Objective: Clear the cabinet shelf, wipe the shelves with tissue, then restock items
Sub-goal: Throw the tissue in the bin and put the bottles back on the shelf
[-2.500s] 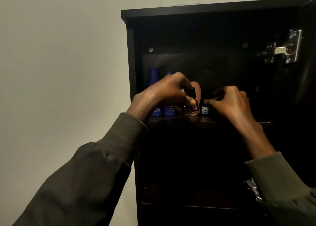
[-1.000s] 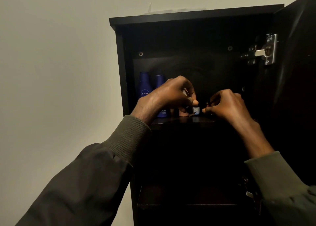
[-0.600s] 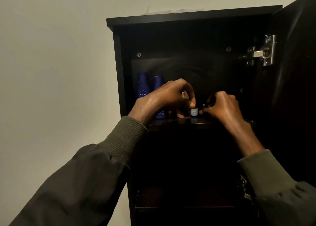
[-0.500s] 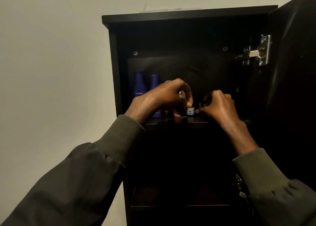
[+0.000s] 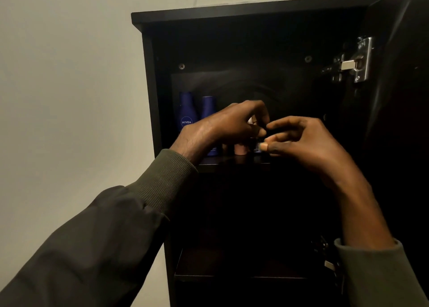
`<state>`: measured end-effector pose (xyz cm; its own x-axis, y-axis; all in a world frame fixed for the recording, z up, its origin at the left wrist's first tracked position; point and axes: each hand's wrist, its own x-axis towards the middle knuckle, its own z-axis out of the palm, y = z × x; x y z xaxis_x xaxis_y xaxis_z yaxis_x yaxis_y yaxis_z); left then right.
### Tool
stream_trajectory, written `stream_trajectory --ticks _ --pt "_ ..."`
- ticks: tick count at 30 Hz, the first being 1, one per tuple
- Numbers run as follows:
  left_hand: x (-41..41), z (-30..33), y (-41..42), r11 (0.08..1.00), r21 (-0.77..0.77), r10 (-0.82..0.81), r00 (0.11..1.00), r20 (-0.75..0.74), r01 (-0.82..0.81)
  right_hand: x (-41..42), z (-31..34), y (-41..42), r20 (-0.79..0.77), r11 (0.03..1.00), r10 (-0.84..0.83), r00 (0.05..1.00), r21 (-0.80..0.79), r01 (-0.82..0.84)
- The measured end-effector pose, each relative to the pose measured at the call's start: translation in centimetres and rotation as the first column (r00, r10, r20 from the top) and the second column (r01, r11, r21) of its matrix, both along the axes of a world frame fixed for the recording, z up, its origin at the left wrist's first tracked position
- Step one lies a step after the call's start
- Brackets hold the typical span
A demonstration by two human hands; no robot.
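Note:
A dark cabinet (image 5: 148,86) stands open, and both my hands are at its upper shelf (image 5: 232,165). Two blue Nivea bottles (image 5: 186,111) stand at the shelf's left, the second blue bottle (image 5: 208,108) partly behind my left hand (image 5: 227,127). A pink item (image 5: 240,149) and a small labelled bottle (image 5: 257,147) show under my fingers. My right hand (image 5: 301,141) pinches a small dark item where the two hands' fingertips meet. My left hand's fingers are curled against it; its grip is hidden.
The cabinet door (image 5: 399,97) hangs open on the right with a metal hinge (image 5: 352,62). A lower shelf (image 5: 209,267) sits in deep shadow below. A plain pale wall (image 5: 69,97) fills the left.
My left hand set a small bottle down beside the pink item. My right hand has moved left until its fingertips meet the left hand's. The view has shifted slightly.

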<state>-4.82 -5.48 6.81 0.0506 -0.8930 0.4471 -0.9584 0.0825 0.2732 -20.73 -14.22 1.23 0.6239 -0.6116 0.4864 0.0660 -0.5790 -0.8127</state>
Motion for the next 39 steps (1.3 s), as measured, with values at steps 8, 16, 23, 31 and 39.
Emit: stream_trajectory --ticks 8,16,23,31,39 --pt "-1.7 0.7 -0.6 0.994 -0.108 0.004 1.000 0.030 -0.001 0.9 0.4 -0.1 -0.002 0.982 -0.150 0.989 -0.112 0.149" --pt "-2.3 0.0 -1.2 0.979 -0.204 0.027 0.999 -0.031 -0.033 0.5 0.4 -1.4 0.043 0.888 -0.417 0.908 -0.196 0.417" --pt "-2.3 0.1 0.1 0.969 -0.244 0.016 0.995 -0.096 -0.039 1.3 0.5 -3.7 -0.070 0.858 -0.503 0.862 -0.161 0.488" --pt "-1.1 -0.6 0.5 0.971 -0.233 0.033 0.996 -0.084 -0.052 2.3 0.7 -5.2 -0.179 0.822 -0.566 0.804 -0.192 0.536" --pt "-0.6 -1.6 0.9 0.980 -0.193 0.040 0.996 -0.077 -0.055 2.6 0.5 -5.8 -0.220 0.825 -0.564 0.796 -0.201 0.529"
